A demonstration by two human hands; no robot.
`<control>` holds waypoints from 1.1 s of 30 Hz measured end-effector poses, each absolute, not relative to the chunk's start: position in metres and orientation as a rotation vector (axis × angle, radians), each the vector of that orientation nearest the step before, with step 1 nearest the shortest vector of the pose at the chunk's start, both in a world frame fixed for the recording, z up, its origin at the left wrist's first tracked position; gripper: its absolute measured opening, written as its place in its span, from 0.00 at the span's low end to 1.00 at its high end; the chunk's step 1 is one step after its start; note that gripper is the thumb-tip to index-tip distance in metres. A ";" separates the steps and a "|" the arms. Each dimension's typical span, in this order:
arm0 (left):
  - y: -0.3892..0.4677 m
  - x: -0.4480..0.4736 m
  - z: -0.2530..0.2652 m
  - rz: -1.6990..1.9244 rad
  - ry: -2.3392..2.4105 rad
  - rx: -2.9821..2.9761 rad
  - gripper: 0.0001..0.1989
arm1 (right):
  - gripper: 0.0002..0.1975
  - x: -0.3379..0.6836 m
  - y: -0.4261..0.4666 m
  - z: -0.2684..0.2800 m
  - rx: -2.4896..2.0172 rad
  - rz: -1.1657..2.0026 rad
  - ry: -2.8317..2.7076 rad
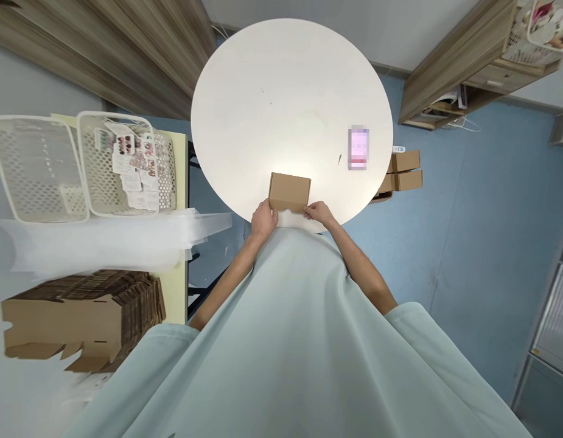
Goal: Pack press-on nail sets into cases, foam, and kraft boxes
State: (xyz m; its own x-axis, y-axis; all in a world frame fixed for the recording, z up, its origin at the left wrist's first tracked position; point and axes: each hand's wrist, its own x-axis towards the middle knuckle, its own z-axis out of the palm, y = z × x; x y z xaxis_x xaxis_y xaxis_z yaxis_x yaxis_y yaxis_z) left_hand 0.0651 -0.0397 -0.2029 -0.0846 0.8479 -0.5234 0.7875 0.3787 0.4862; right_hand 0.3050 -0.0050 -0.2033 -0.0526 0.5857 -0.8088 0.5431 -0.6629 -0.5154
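Observation:
A small brown cardboard box [289, 190] rests near the front edge of the round white table [281, 79], its lid down over the top. At the box's near left corner, my left hand [264, 219] grips the side with bent fingers. My right hand [319, 212] pinches the near right corner between thumb and fingers. The front side of the box faces me, and its inside is hidden.
A blurred-out phone-like object [358, 148] lies on the table's right. Left stand white baskets [121, 164], one holding small cards, white sheets [103, 243] and stacked flat cardboard boxes [80, 316]. More brown boxes [406, 170] sit beyond the table's right edge.

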 end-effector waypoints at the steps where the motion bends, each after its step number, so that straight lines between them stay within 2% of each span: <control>1: -0.039 0.064 -0.203 0.089 1.877 1.424 0.21 | 0.16 0.305 -0.005 -0.204 -2.115 1.886 -1.228; 7: -0.038 0.057 -0.213 0.119 1.873 1.383 0.16 | 0.16 0.302 -0.005 -0.212 -2.091 1.954 -1.184; 11: -0.031 0.052 -0.224 0.175 1.870 1.236 0.21 | 0.07 0.300 -0.009 -0.217 -2.125 1.885 -1.301; 18: -0.028 0.049 -0.234 0.264 1.824 1.031 0.25 | 0.19 0.301 -0.015 -0.224 -2.187 1.638 -1.560; 24: -0.035 0.056 -0.235 0.292 1.832 1.090 0.27 | 0.20 0.301 -0.019 -0.231 -2.174 1.408 -1.737; 27: -0.032 0.059 -0.237 0.253 1.856 1.115 0.28 | 0.21 0.301 -0.019 -0.234 -2.188 1.385 -1.721; 31: -0.025 0.062 -0.240 0.254 1.897 1.114 0.29 | 0.29 0.302 -0.016 -0.238 -2.159 1.368 -1.613; 33: -0.022 0.062 -0.239 0.290 1.887 1.110 0.28 | 0.29 0.302 -0.013 -0.237 -2.099 1.374 -1.571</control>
State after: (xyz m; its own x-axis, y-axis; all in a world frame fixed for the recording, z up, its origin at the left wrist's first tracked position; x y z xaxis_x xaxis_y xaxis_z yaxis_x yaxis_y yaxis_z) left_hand 0.0623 -0.0221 -0.2391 -0.1924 0.7905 -0.5815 0.5794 0.5698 0.5828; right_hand 0.3018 -0.0134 -0.2374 0.0136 0.8304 -0.5570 0.6626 -0.4247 -0.6170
